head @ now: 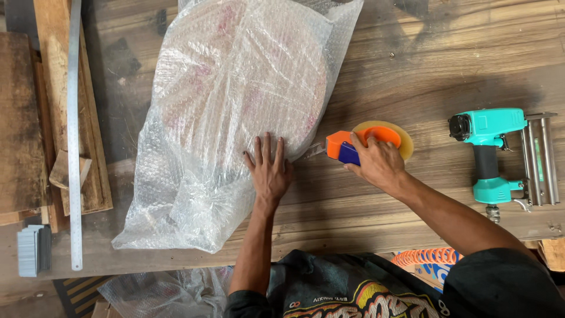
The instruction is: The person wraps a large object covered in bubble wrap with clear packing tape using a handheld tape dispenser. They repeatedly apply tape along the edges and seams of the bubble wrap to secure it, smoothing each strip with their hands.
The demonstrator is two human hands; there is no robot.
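Note:
A round flat object wrapped in clear bubble wrap [235, 100] lies on the wooden workbench [424, 65]. My left hand [269, 168] presses flat on the wrap's near edge, fingers spread. My right hand [376, 162] grips an orange and blue tape dispenser [353, 144] holding a roll of clear tape. The dispenser's nose touches the right edge of the wrapped bundle, beside my left hand.
A teal pneumatic nail gun [488, 150] lies at the right. A long steel ruler [73, 135] rests over wood planks [35, 118] at the left, near a block of staples [32, 250]. An orange coiled hose [426, 257] and more bubble wrap [159, 291] sit below the bench edge.

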